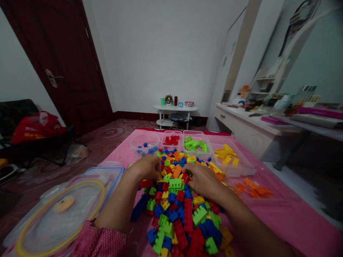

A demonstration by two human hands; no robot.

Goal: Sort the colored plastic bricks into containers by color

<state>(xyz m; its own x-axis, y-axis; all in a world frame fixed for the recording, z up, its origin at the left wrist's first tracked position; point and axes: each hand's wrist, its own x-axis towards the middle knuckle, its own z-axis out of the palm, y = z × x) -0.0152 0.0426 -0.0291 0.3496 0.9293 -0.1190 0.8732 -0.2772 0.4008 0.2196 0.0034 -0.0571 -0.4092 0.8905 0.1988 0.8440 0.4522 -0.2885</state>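
A large heap of plastic building bricks (pixel 174 214) in red, blue, green, yellow and orange covers the middle of the pink table. At the heap's left side is my left hand (pixel 150 167), its fingers curled down among the bricks; anything in them is hidden. My right hand (pixel 201 178) reaches in from the right, thumb and fingers closed about a small red brick (pixel 185 177). Behind the heap stand clear tubs: a round one (pixel 132 143) with blue bricks, one with red bricks (pixel 171 140), and one with green bricks (pixel 197 144).
Yellow bricks (pixel 226 154) lie in a clear tub at the right, with orange pieces (pixel 257 188) in another nearer me. Stacked clear lids (pixel 64 228) rest at the left of the pink table (pixel 120 150). A dressing table (pixel 246 121) stands beyond on the right.
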